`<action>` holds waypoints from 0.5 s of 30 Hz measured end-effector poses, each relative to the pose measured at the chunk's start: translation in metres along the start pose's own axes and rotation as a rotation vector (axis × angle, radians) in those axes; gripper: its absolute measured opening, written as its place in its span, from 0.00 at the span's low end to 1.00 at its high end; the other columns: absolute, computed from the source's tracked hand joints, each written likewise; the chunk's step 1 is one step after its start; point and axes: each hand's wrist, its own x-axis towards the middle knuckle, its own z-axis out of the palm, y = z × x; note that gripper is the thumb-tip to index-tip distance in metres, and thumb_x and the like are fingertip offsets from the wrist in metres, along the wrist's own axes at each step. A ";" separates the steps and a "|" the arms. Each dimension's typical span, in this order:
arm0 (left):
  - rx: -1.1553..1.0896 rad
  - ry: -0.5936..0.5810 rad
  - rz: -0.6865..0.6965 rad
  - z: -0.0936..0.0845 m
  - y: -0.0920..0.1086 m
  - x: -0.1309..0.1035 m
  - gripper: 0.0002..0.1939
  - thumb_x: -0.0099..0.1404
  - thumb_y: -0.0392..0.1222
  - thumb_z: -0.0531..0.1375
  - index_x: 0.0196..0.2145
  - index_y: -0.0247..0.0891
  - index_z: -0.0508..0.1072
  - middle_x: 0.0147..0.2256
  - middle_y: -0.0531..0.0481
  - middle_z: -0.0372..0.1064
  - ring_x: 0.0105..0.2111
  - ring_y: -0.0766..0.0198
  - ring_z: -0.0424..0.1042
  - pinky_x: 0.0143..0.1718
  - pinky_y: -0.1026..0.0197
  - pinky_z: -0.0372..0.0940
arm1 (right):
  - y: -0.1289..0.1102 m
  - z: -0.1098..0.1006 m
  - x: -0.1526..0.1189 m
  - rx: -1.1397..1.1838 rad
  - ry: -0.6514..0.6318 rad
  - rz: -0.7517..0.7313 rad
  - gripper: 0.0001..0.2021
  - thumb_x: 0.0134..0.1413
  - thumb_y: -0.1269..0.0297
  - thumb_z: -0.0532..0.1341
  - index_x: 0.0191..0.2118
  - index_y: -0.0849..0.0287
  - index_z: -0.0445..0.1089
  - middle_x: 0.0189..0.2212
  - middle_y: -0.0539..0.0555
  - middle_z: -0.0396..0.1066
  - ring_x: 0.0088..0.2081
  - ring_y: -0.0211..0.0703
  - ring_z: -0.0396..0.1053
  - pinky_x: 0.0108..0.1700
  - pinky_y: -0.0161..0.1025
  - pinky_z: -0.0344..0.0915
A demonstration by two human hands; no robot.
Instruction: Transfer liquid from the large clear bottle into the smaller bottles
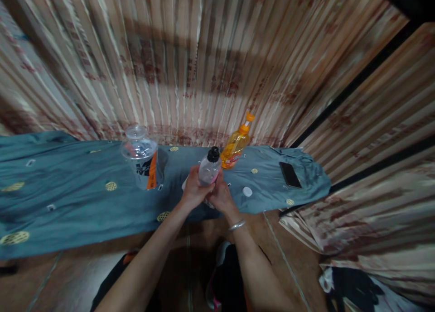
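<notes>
Both my hands close around a clear plastic bottle (208, 169) with a black cap, tilted a little to the right. My left hand (194, 188) wraps its left side and my right hand (220, 192) its lower right side. Something whitish shows beneath my fingers, too hidden to name. Just behind the bottle stands an orange pump bottle (235, 149) with amber liquid in it. Left of my hands is a clear plastic cup (142, 167) with a black and orange print and a domed lid. A small white disc (247, 191) lies right of my right hand.
A blue-green cloth with yellow prints covers the narrow table (84, 203). A dark phone (290, 175) lies near its right end. Pleated curtains (190, 67) hang behind and to the right, with dark bars (353, 85) at the right. A bag (356, 287) is on the floor.
</notes>
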 end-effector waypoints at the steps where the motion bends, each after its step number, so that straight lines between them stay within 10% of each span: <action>1: 0.005 -0.026 0.009 0.004 0.000 0.001 0.20 0.62 0.46 0.68 0.50 0.36 0.73 0.51 0.43 0.72 0.52 0.51 0.71 0.56 0.41 0.67 | 0.001 -0.004 0.001 -0.030 0.023 -0.011 0.40 0.38 0.64 0.70 0.60 0.57 0.60 0.48 0.57 0.76 0.48 0.53 0.76 0.49 0.44 0.71; 8: -0.069 -0.213 0.010 0.043 -0.003 -0.011 0.44 0.55 0.49 0.69 0.66 0.42 0.58 0.65 0.40 0.61 0.66 0.46 0.61 0.68 0.45 0.54 | 0.026 -0.035 0.014 -0.352 0.185 0.078 0.32 0.41 0.60 0.68 0.55 0.57 0.63 0.40 0.57 0.78 0.41 0.55 0.77 0.41 0.44 0.70; 15: -0.041 -0.304 -0.085 0.073 -0.022 -0.040 0.37 0.64 0.49 0.64 0.66 0.40 0.59 0.71 0.38 0.50 0.72 0.43 0.47 0.71 0.39 0.45 | 0.046 -0.057 0.030 -0.449 0.406 0.226 0.31 0.38 0.52 0.71 0.50 0.57 0.64 0.38 0.58 0.78 0.41 0.54 0.77 0.42 0.44 0.70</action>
